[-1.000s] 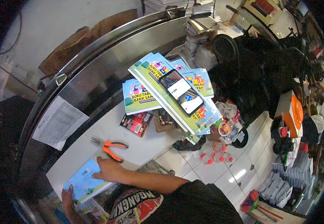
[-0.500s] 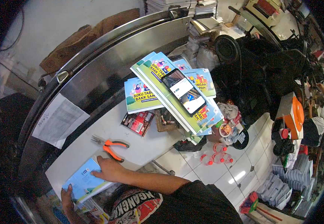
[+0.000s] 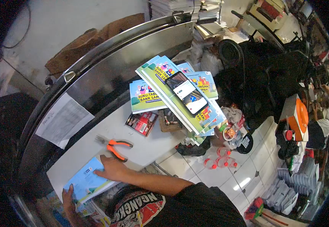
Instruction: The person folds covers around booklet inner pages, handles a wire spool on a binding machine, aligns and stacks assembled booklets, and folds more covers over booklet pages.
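Observation:
A blue and green booklet stack (image 3: 85, 179) lies at the white table's near left corner, held between both hands. My right hand (image 3: 113, 169) grips its upper right edge, with thumb and fingers closed against it. At the lower left edge, my left hand (image 3: 68, 197) has its thumb on the cover; its other fingers are mostly hidden. Orange-handled pliers (image 3: 115, 147) lie just beyond my right hand, touching neither hand.
Farther back, crossed stacks of booklets (image 3: 149, 94) bear a lit phone (image 3: 187, 92). Beside them are a red and black pack (image 3: 142, 123) and a small box (image 3: 170, 120). Red-capped bottles (image 3: 222, 162) stand on the tiled floor. A written sheet (image 3: 64, 120) hangs on the dark metal panel.
The view has shifted slightly, so the pliers and booklets appear a little farther right. Both hands keep nearly the same hold on the booklet stack.

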`<state>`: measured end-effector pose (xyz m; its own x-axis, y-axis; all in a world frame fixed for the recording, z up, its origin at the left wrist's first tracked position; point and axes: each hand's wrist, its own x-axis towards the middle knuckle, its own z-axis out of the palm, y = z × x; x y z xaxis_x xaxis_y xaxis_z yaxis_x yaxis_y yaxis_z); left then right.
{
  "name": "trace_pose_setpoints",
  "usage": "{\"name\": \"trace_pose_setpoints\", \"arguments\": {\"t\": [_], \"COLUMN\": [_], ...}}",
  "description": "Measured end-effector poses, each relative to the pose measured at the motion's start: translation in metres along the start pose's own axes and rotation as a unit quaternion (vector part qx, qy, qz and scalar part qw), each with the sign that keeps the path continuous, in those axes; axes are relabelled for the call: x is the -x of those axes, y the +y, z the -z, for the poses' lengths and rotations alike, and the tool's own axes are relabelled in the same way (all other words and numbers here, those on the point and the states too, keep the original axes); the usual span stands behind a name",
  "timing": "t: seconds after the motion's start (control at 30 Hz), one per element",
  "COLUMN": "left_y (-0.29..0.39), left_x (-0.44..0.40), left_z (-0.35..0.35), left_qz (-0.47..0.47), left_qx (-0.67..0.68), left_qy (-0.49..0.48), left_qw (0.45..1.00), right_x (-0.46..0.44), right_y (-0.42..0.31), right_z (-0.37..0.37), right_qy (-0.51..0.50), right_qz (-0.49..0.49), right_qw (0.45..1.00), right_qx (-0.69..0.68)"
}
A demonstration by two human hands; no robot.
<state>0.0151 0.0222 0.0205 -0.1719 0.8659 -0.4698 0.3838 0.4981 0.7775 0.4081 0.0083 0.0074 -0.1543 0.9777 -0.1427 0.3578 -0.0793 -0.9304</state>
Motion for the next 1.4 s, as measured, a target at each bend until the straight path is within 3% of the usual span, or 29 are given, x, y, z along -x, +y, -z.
{"name": "trace_pose_setpoints", "arguments": {"t": [0.1, 0.2, 0.27, 0.3, 0.37, 0.43, 0.57, 0.63, 0.7, 0.97, 1.0, 1.1, 1.17, 1.23, 1.27, 1.3, 1.33, 1.37, 1.4], "left_y": [0.002, 0.012, 0.013, 0.011, 0.000, -0.025, -0.012, 0.000, 0.013, 0.039, 0.043, 0.033, 0.021, 0.011, 0.008, 0.012, 0.016, 0.023, 0.032], "left_x": [-0.001, 0.007, 0.009, 0.010, 0.002, -0.022, -0.018, -0.011, -0.002, 0.020, 0.021, 0.016, 0.005, -0.002, -0.003, -0.002, 0.000, 0.005, 0.013], "left_z": [-0.006, -0.017, -0.022, -0.024, -0.021, -0.006, -0.004, -0.010, -0.020, -0.032, -0.033, -0.028, -0.017, -0.008, -0.007, -0.011, -0.013, -0.015, -0.018], "left_qz": [-0.012, -0.047, -0.074, -0.108, -0.141, -0.110, -0.051, -0.046, -0.050, -0.034, -0.032, -0.040, -0.049, -0.012, -0.010, -0.024, -0.038, -0.037, -0.037], "left_qx": [0.006, 0.011, 0.026, 0.009, -0.007, 0.050, 0.021, -0.067, -0.064, -0.005, -0.021, -0.025, -0.017, -0.092, -0.089, -0.095, -0.101, -0.100, -0.121], "left_qy": [0.011, 0.003, -0.013, 0.020, 0.051, 0.031, 0.022, 0.077, 0.072, 0.058, 0.069, 0.065, 0.052, 0.092, 0.093, 0.096, 0.099, 0.100, 0.104], "left_qw": [1.000, 0.999, 0.997, 0.994, 0.989, 0.992, 0.998, 0.994, 0.994, 0.998, 0.997, 0.997, 0.997, 0.991, 0.992, 0.991, 0.989, 0.989, 0.986], "right_x": [0.000, 0.005, 0.012, 0.020, 0.050, 0.076, 0.117, 0.131, 0.138, 0.134, 0.132, 0.131, 0.128, 0.117, 0.105, 0.094, 0.087, 0.074, 0.054], "right_y": [-0.003, -0.004, 0.004, 0.001, -0.013, -0.029, 0.004, 0.021, 0.049, 0.054, 0.051, 0.048, 0.036, 0.013, 0.008, 0.004, -0.026, -0.018, -0.017], "right_z": [0.001, 0.008, 0.004, 0.011, 0.038, 0.100, 0.197, 0.237, 0.258, 0.272, 0.272, 0.274, 0.268, 0.248, 0.229, 0.204, 0.180, 0.141, 0.102], "right_qy": [0.021, -0.025, 0.007, 0.006, 0.104, 0.148, 0.416, 0.471, 0.489, 0.379, 0.368, 0.393, 0.416, 0.396, 0.382, 0.300, 0.222, 0.177, 0.059], "right_qz": [-0.001, -0.022, 0.076, 0.077, 0.158, 0.144, 0.018, -0.012, -0.019, -0.077, -0.093, -0.089, -0.051, -0.023, 0.036, 0.076, 0.084, 0.207, 0.227], "right_qw": [0.999, 0.999, 0.993, 0.993, 0.979, 0.978, 0.901, 0.833, 0.826, 0.819, 0.849, 0.834, 0.828, 0.875, 0.883, 0.898, 0.932, 0.934, 0.954], "right_qx": [-0.026, -0.030, -0.089, -0.086, 0.076, 0.011, 0.125, 0.291, 0.280, 0.424, 0.368, 0.377, 0.372, 0.276, 0.269, 0.313, 0.275, 0.231, 0.188]}}
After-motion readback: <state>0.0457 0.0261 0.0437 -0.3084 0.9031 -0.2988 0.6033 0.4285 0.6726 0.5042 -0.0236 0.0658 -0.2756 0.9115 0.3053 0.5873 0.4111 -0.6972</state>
